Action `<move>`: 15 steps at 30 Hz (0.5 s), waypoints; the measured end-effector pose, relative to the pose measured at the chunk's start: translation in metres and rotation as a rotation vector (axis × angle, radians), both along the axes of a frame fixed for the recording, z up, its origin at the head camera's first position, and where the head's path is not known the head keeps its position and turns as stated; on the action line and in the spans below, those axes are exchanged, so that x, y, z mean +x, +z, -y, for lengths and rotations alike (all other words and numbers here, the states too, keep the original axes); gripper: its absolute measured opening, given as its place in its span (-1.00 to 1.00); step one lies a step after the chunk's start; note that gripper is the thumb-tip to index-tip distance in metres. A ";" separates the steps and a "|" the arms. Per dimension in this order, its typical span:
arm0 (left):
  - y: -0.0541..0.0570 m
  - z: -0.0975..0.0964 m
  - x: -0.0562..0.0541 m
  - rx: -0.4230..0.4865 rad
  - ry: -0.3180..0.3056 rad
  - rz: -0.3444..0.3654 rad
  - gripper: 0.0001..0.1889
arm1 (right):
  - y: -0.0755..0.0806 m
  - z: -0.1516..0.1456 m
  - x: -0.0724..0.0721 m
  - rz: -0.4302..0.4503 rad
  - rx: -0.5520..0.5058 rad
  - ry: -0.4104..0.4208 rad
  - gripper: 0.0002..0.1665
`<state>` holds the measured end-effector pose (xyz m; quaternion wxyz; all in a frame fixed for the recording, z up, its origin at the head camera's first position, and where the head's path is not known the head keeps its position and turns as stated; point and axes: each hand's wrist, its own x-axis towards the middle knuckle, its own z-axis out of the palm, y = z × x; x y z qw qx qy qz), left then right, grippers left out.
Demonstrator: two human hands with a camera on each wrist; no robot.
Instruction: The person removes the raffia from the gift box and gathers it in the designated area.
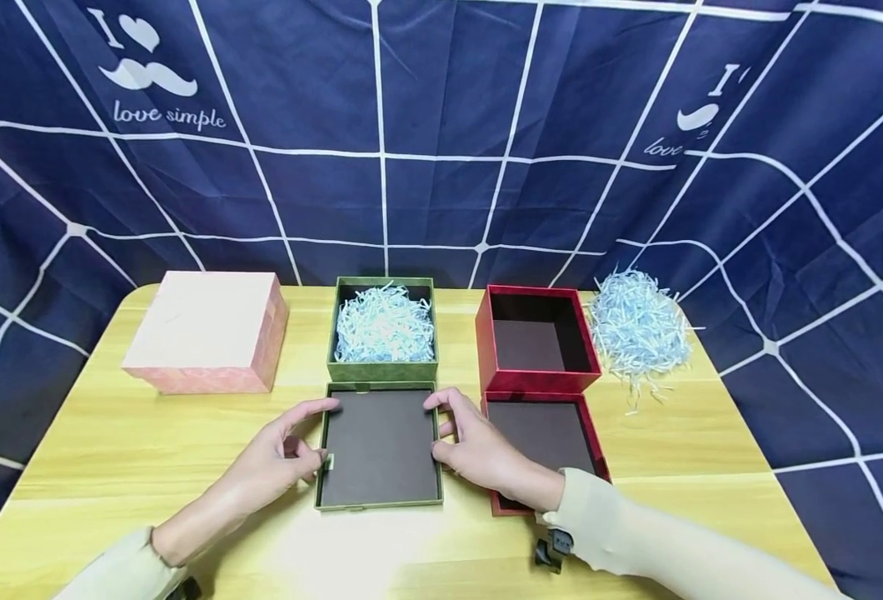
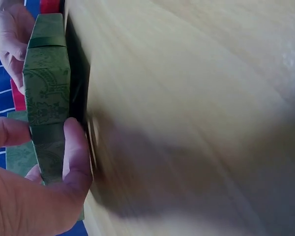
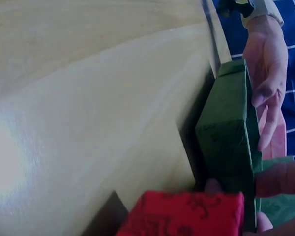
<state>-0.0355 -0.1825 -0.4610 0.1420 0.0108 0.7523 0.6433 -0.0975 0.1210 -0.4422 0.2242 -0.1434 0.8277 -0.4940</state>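
Observation:
A green box lid (image 1: 381, 446), dark inside, lies with its hollow side up in front of the green box (image 1: 383, 372). My left hand (image 1: 272, 454) grips the lid's left wall, with the thumb outside and a fingertip over the rim, as the left wrist view of the patterned lid (image 2: 48, 93) also shows. On the opposite wall my right hand (image 1: 479, 442) pinches the lid with thumb and fingers. Light blue paper shreds (image 1: 385, 325) fill the green box behind it.
A closed pink box (image 1: 205, 325) stands at the left. Right of the green box is an open red box (image 1: 539, 379), with its red lid (image 1: 599, 450) in front, partly under my right forearm. A pile of blue shreds (image 1: 636, 321) lies at the far right on the wooden table (image 1: 681, 500).

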 end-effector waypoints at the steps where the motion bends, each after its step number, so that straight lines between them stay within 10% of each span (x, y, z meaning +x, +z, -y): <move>1: 0.000 0.000 0.000 -0.005 -0.003 0.002 -0.22 | 0.000 0.001 0.001 -0.016 0.014 -0.004 -0.37; 15: -0.003 0.000 0.000 -0.054 -0.009 0.010 -0.20 | -0.003 0.007 0.006 -0.098 0.090 -0.018 -0.35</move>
